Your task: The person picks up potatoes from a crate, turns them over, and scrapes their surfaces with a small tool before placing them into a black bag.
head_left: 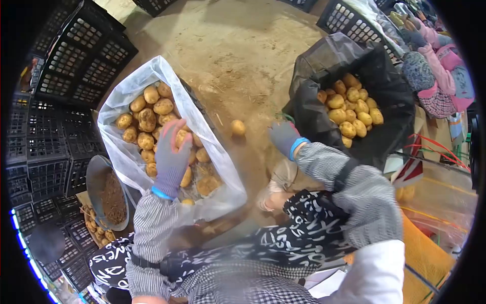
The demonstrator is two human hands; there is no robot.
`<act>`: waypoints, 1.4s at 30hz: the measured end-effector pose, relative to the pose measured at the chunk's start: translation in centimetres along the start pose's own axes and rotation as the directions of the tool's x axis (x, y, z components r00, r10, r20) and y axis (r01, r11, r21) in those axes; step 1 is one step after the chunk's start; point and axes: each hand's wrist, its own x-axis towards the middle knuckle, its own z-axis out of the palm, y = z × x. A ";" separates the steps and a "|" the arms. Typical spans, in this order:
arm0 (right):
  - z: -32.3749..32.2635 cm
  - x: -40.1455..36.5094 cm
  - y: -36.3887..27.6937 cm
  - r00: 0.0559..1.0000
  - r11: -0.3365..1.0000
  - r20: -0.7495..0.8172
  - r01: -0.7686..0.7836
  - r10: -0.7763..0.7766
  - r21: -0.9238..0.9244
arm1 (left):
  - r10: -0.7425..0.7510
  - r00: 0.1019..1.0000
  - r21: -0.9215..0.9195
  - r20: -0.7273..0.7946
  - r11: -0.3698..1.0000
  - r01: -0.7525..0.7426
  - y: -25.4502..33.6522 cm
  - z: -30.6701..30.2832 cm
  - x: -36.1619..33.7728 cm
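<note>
Several potatoes lie in a crate lined with white sheeting at the left. Over its right half reaches my left hand, in a grey glove with pink fingertips, its fingers bent around a potato. My right hand, also gloved, is beside the near left edge of a black-lined container; its fingers are curled together, and nothing shows in them. Yellowish potatoes fill the middle of that container. A single potato rests on the ground between the two containers.
Black crates are stacked along the left. A round pan with brown soil stands near the white-lined crate. At the upper right is another person in pink, near another crate. Red straps lie at the right.
</note>
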 end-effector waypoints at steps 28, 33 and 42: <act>-13.9 -10.6 9.6 0.908 0.849 -0.267 -0.151 0.322 0.507 | 0.170 0.542 -0.522 0.823 0.602 0.604 5.0 8.6 12.3; -20.6 -10.4 -5.6 0.881 0.809 -0.473 0.302 -0.035 0.503 | 0.244 0.714 -0.728 0.656 0.452 0.515 9.3 -1.7 3.8; -19.4 -18.4 -17.2 0.463 0.716 -0.835 0.470 0.298 0.516 | -0.003 0.871 -0.869 0.492 -0.074 0.490 -0.7 -8.0 -5.7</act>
